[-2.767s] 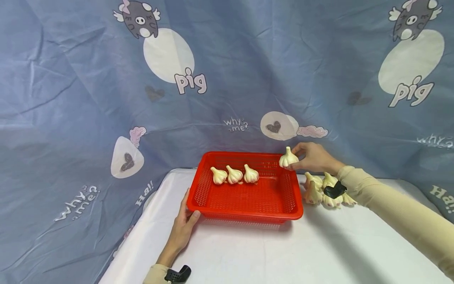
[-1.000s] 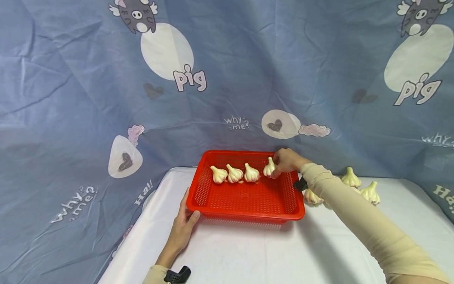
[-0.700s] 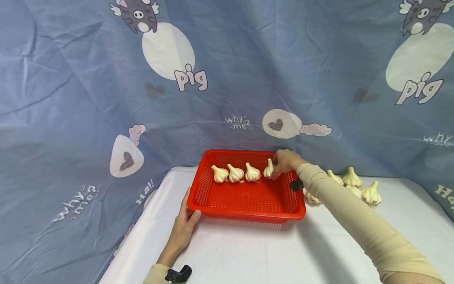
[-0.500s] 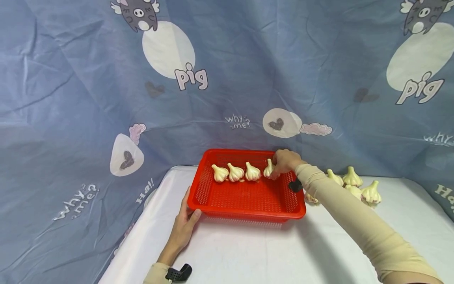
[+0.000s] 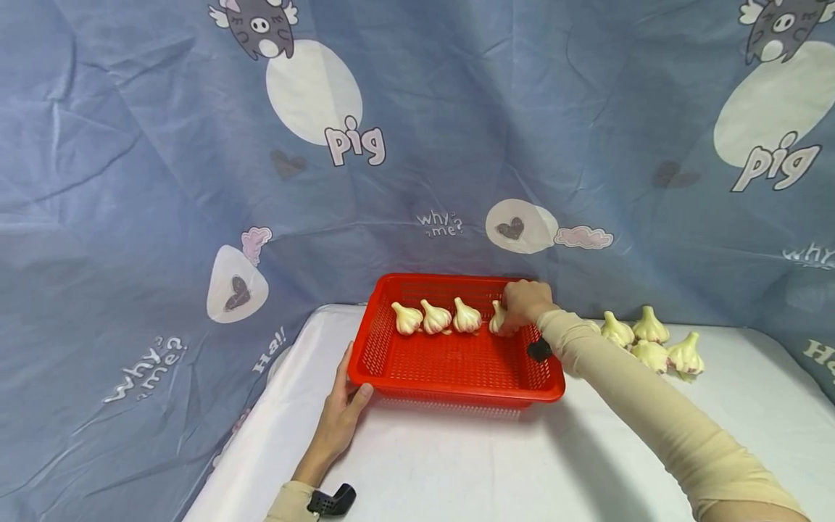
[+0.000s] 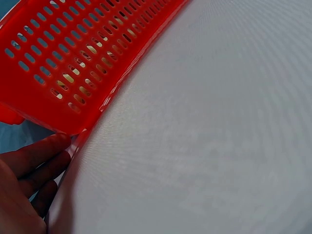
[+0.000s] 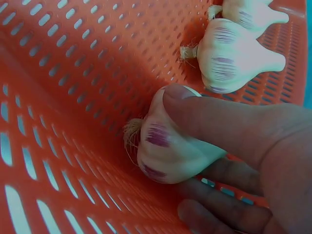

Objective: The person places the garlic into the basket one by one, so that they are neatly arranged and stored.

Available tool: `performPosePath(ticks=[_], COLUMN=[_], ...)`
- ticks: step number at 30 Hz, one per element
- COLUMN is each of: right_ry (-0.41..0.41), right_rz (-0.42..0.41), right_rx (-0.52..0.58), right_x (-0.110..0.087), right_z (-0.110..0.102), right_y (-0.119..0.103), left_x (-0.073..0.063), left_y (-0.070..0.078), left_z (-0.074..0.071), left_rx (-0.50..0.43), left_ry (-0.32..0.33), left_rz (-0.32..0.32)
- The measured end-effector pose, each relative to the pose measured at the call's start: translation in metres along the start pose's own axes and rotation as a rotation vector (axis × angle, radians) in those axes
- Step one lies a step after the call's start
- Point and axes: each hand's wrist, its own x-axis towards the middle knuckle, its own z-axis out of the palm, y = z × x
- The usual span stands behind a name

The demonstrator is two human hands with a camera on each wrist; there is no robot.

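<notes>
head camera: a red basket [image 5: 450, 392] sits on a white table [image 5: 450, 464] near the centre of the frame, its long sides running left to right. in its back half three garlic bulbs [image 5: 436, 317] lie in a row, just beside one another, their necks leaning toward the upper left. to the right of that row, a little apart, is the held bulb [image 5: 496, 319], inside the basket near its right end.

the right hand [image 5: 527, 303] reaches in from the right edge and pinches this bulb; the right wrist view shows the thumb on one side and fingers on the other, the roots pointing left and the neck hidden under the hand. two bulbs of the row show at the upper right of that view. whether the held bulb touches the basket floor cannot be told.

the left hand [image 5: 341, 419], left of centre, rests at the basket's front left corner, thumb and fingers spread apart against it. in the left wrist view its fingertips touch the corner at lower left.

at the right of the head frame, loose bulbs [image 5: 650, 355] cluster on the table, partly behind the beige sleeve [image 5: 652, 409]. a blue cloth [image 5: 417, 109] with printed pigs hangs behind.
</notes>
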Motion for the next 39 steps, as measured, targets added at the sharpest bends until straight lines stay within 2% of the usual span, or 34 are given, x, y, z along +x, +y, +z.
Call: performPosePath(ticks=[16, 26, 36, 39], right_ry=[0.024, -0.007, 0.003, 0.02], right_rz=[-0.007, -0.003, 0.011, -0.01], right_rx=[-0.031, -0.039, 0.042, 0.066], right_x=[0.0, -0.003, -0.008, -0.007], right_z=[0.0, 0.005, -0.004, -0.006], right_y=[0.0, -0.002, -0.005, -0.002], left_x=[0.001, 0.0, -0.001, -0.002], left_y=[0.0, 0.001, 0.001, 0.001], left_z=[0.002, 0.002, 0.001, 0.0], left_rx=[-0.01, -0.004, -0.018, -0.018], left_ry=[0.007, 0.006, 0.009, 0.009], left_rz=[0.014, 0.009, 0.004, 0.002])
